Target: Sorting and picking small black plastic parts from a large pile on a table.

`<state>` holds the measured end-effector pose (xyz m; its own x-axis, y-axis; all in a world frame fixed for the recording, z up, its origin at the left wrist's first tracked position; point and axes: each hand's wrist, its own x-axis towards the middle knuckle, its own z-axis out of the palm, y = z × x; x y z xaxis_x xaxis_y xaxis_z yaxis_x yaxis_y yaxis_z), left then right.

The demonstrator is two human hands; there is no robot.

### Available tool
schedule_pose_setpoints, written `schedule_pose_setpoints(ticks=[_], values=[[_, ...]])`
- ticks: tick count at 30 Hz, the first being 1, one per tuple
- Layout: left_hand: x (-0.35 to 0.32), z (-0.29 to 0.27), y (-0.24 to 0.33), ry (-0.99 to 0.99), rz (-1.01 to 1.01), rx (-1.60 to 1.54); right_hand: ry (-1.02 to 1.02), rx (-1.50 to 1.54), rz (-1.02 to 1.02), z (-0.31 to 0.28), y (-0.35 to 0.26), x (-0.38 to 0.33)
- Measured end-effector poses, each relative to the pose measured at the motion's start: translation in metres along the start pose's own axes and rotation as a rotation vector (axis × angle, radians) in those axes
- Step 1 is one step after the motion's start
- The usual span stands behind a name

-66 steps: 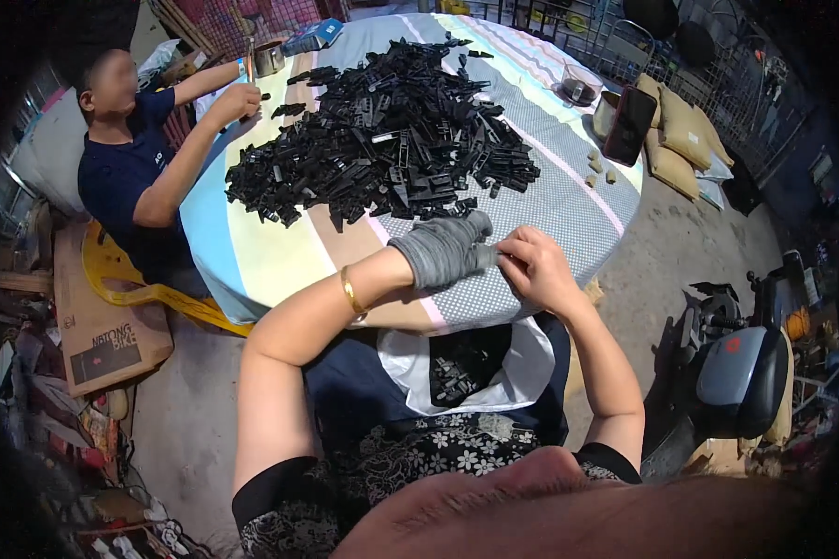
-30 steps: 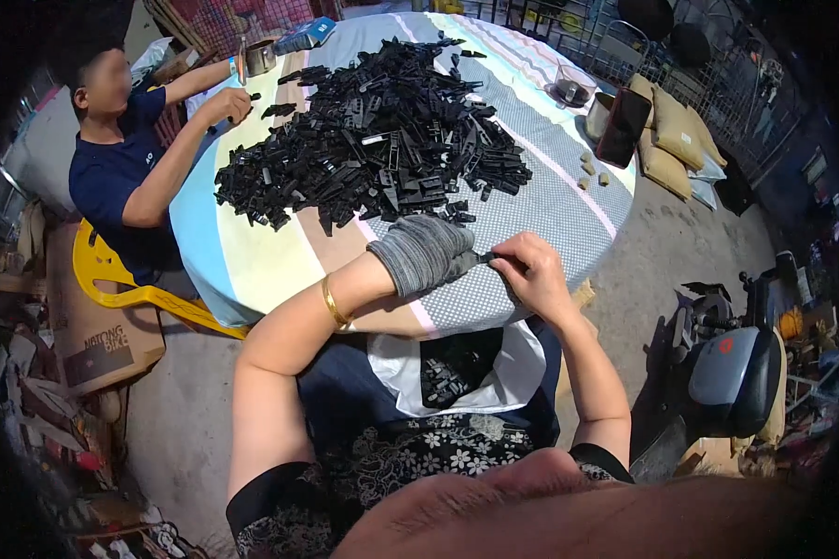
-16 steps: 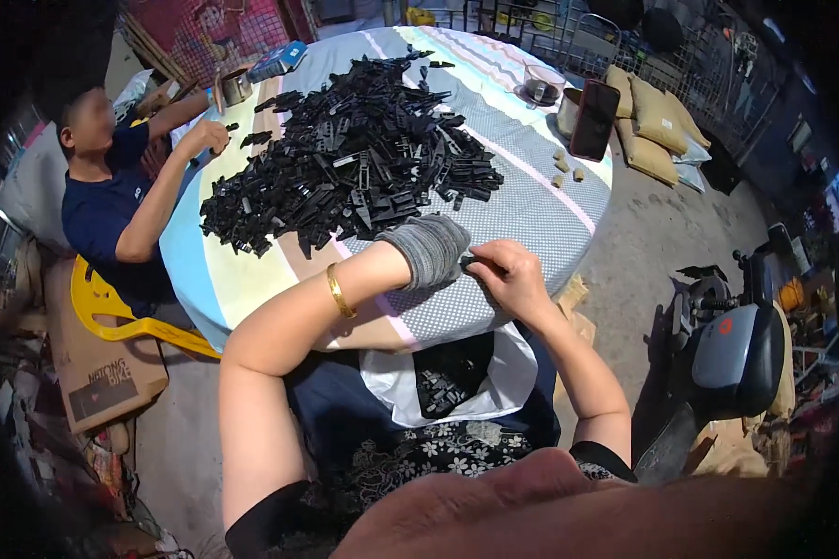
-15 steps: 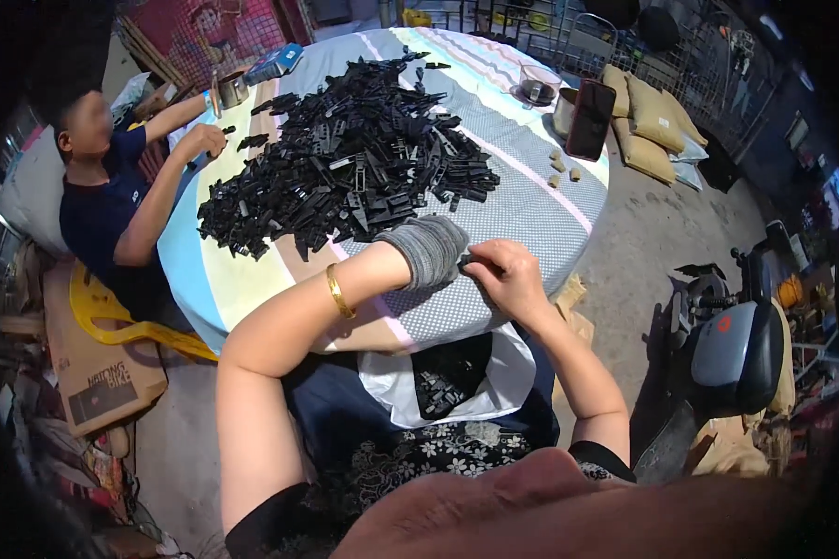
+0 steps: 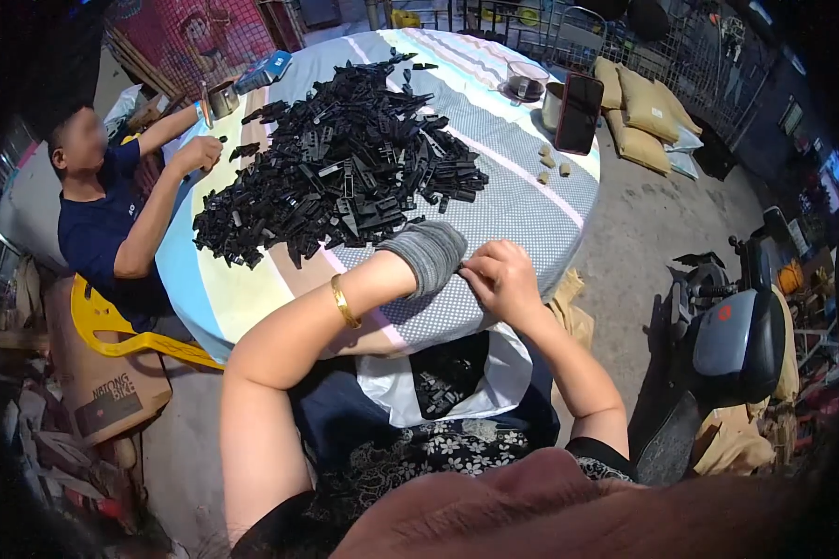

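A large heap of black plastic parts [image 5: 331, 177] covers much of the table. In front of it my left hand [image 5: 429, 256] wears a grey knitted covering like a glove or sock; its fingers are turned from view, so their grip is hidden. My right hand [image 5: 503, 279] is closed in a pinch, fingertips touching or almost touching the left one. A dark speck shows between them, too small to name. On my lap below the table edge lies an open white bag [image 5: 508, 373] with small black and grey parts [image 5: 441, 387] inside.
Across the left side a co-worker [image 5: 112, 205] handles a small dark piece beside a metal cup [image 5: 222, 99]. A phone [image 5: 580, 114] leans on a container at the right, near several small tan plugs [image 5: 545, 163]. A scooter [image 5: 736, 345] stands right of the table.
The view has shifted slightly. My hands stay together, with the right fingertips pinched a little closer. The co-worker's near hand has moved slightly.
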<state>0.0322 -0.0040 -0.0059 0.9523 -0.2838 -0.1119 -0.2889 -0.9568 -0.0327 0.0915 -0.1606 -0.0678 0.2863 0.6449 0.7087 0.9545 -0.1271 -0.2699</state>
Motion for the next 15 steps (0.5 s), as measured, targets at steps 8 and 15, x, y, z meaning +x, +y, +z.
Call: schedule_pose_setpoints(ticks=[8,15], values=[[0.002,-0.001,-0.004,-0.033,0.005,-0.065,-0.061,0.049,-0.029,-0.005,-0.008,0.01],[-0.031,0.002,-0.014,0.157,0.008,-0.509,-0.275,0.605,0.424,0.0,0.006,0.003]])
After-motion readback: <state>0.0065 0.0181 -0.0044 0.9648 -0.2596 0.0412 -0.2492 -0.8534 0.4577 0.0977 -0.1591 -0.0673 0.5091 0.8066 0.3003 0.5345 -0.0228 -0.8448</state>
